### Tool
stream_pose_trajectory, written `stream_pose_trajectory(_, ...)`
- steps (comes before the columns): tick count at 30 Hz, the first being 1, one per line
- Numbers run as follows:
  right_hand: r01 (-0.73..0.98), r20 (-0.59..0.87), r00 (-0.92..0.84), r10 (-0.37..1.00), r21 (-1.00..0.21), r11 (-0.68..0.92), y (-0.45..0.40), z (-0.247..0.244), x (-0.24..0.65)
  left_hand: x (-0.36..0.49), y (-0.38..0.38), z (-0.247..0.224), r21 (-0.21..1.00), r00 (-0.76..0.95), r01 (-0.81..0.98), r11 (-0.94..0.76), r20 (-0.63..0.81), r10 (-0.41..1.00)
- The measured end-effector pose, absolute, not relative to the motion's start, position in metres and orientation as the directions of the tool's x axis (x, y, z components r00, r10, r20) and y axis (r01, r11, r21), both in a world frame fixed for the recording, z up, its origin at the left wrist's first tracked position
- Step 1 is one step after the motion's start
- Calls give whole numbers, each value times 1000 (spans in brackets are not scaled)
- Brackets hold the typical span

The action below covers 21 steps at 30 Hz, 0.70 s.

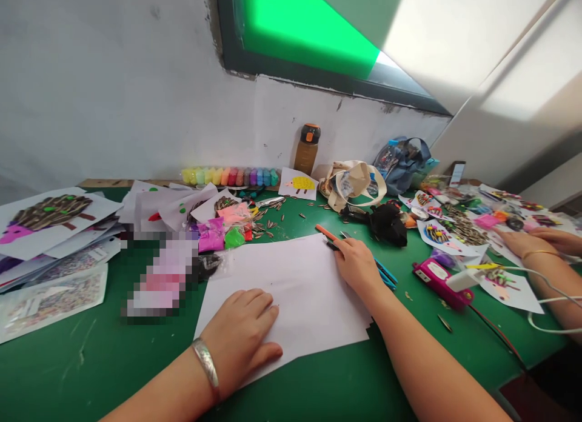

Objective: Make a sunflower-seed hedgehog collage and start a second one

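Several sheets of white paper (pixel 291 288) lie stacked on the green table in front of me. My left hand (pixel 243 334), with a silver bangle at the wrist, rests palm down on the left part of the sheets, thumb apart, holding nothing. At their right edge, my right hand (pixel 359 264) has its fingers closed on a dark pen (pixel 331 244), whose end shows at the fingertips. An orange pen (pixel 325 231) lies just beyond these fingers. Blue pens (pixel 385 273) lie beside that hand, partly hidden by it.
Left are stacked hedgehog pictures (pixel 50 219) and a bag of beads (pixel 54 301). Clay packets (pixel 211 234) and seeds (pixel 268 225) lie behind the paper. A bottle (pixel 307 149) stands by the wall. Right are a magenta device (pixel 443 285) with cables and another person's hands (pixel 527 245).
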State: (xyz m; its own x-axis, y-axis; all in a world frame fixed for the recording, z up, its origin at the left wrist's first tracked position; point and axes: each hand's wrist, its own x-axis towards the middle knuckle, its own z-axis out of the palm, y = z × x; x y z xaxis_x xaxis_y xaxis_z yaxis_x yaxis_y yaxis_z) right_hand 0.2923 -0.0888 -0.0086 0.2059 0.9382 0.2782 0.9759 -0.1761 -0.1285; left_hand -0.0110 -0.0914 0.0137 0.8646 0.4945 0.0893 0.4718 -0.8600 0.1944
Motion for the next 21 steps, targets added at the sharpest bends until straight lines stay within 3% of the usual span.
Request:
stream_pose_trajectory(3, 968, 336, 163, 928, -238, -84, -92, -4, 283, -11, -91, 14, 188, 864, 476, -859, 85, 497)
stream_pose_trajectory(6, 932, 283, -24, 959, -341, 124, -101, 6, 266, -10, -91, 15, 193, 860, 481, -856, 89, 503)
stream_pose_trajectory(10, 872, 201, -309, 930, -332, 361, -109, 13, 250, -10, -92, 15, 204, 854, 487, -849, 93, 512)
stream_pose_trajectory(21, 962, 193, -56, 980, -252, 105, -92, 0, 275, -12, -94, 5, 160, 847, 498, -853, 120, 517)
